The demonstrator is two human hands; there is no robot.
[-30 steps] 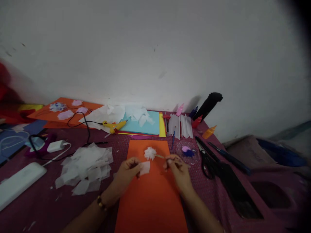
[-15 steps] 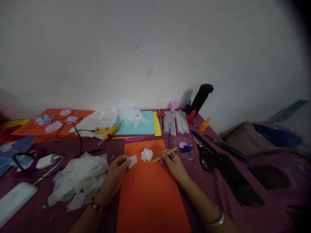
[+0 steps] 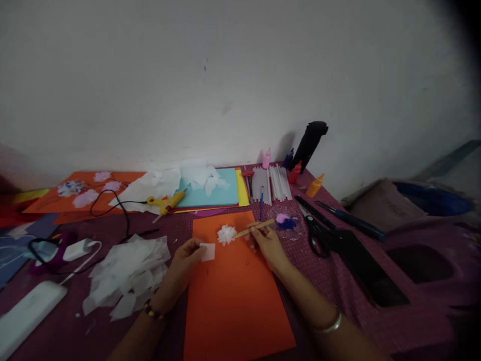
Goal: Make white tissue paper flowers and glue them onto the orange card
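A small square of white tissue paper (image 3: 208,252) is pinched in the fingertips of my left hand (image 3: 187,259), over the left edge of an orange sheet (image 3: 236,301). My right hand (image 3: 266,244) is closed on a flat wooden stick (image 3: 244,233), held slantwise. The stick's lower left end reaches the right side of a ruffled white paper flower (image 3: 226,234) on the upper part of the sheet; I cannot tell whether it touches. Left of my left hand lies a loose pile of cut white tissue squares (image 3: 130,273).
A yellow glue gun (image 3: 166,202) with a black cord rests behind, by blue and yellow sheets. Paint bottles (image 3: 314,185), white sticks (image 3: 280,183), scissors (image 3: 315,233) and a black phone-like slab (image 3: 372,271) lie right. A power strip (image 3: 32,316) is at left.
The wooden stick's end has moved up and left to the paper flower. My left hand has shifted slightly, and its tissue square now hangs flatter over the orange sheet.
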